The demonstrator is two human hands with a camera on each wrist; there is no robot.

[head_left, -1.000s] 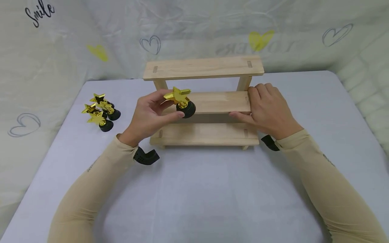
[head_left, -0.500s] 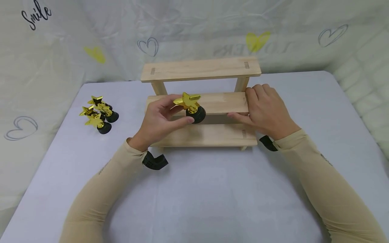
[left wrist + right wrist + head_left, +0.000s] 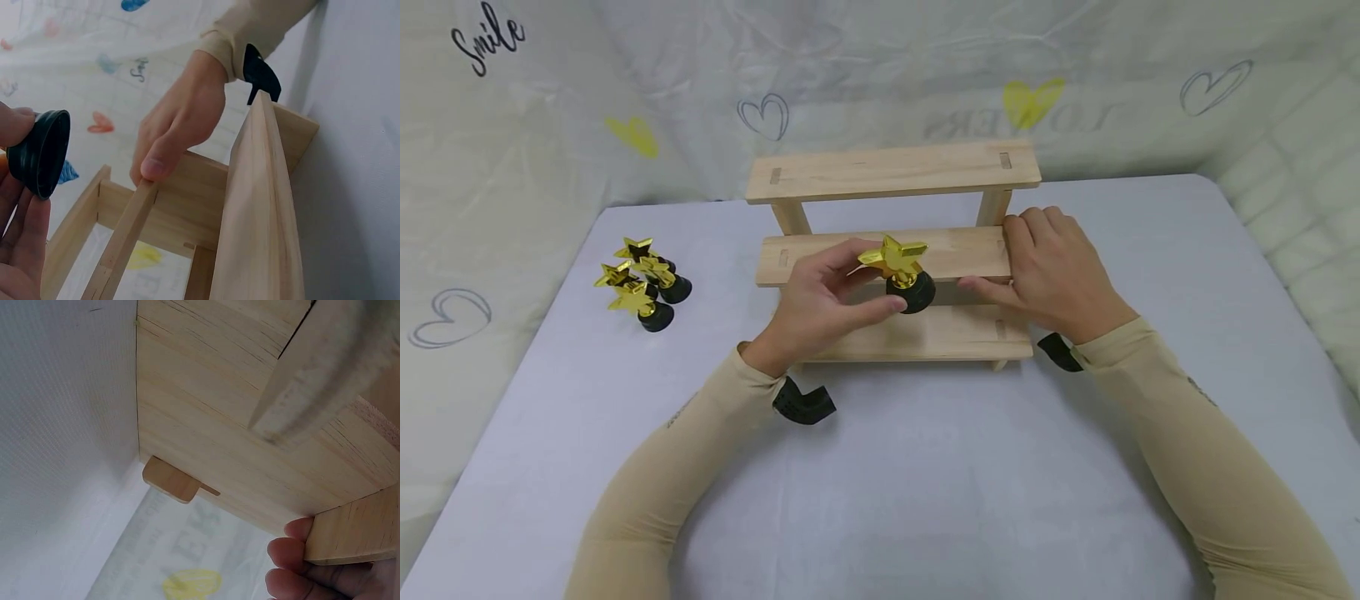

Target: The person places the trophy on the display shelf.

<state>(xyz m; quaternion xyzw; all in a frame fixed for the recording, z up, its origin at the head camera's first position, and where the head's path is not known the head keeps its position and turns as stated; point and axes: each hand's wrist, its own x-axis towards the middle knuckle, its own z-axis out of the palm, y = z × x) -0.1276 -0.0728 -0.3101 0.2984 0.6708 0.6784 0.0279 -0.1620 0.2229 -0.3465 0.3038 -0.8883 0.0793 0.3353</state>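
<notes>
A small gold star trophy (image 3: 897,260) on a round black base is pinched between the thumb and fingers of my left hand (image 3: 820,304), held above the lower steps of a three-tier wooden shelf (image 3: 891,171). In the left wrist view the underside of its black base (image 3: 51,153) shows at the left edge. My right hand (image 3: 1056,271) grips the right end of the middle shelf board, thumb on the front edge. In the right wrist view its fingertips (image 3: 290,555) curl round the end of that board (image 3: 353,531).
Several more gold star trophies (image 3: 643,282) stand in a cluster on the white-covered table (image 3: 925,483) at the left. A light curtain printed with hearts and words (image 3: 865,67) hangs behind the shelf. A black curved piece (image 3: 805,404) sits at each wrist.
My left hand has moved right with the trophy, from the left part of the shelf to its middle. The right hand keeps its grip on the board. The view has shifted slightly.
</notes>
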